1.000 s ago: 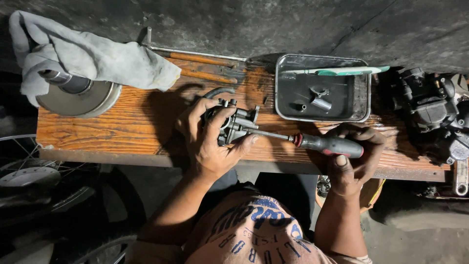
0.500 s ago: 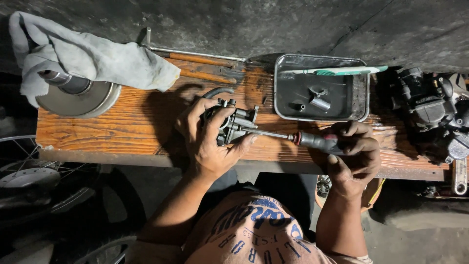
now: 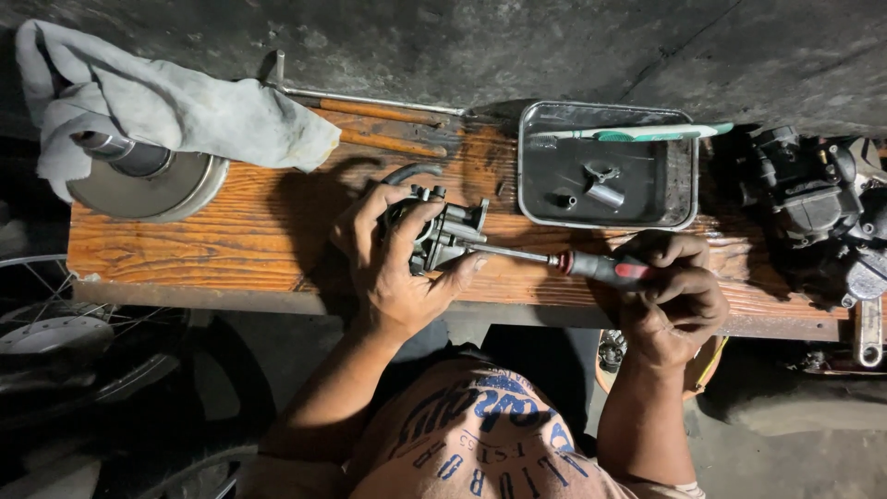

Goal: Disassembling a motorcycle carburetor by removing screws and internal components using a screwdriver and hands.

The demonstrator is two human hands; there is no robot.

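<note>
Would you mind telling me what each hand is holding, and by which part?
The left hand grips the metal engine part around its body; the right hand holds the screwdriver by its handle.

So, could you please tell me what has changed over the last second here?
The right hand shifted its grip on the screwdriver handle: its fingers, open along the handle earlier, now curl over it. The left hand keeps holding the small metal engine part, the screwdriver tip stays at the part, and the metal tray is unmoved.
</note>
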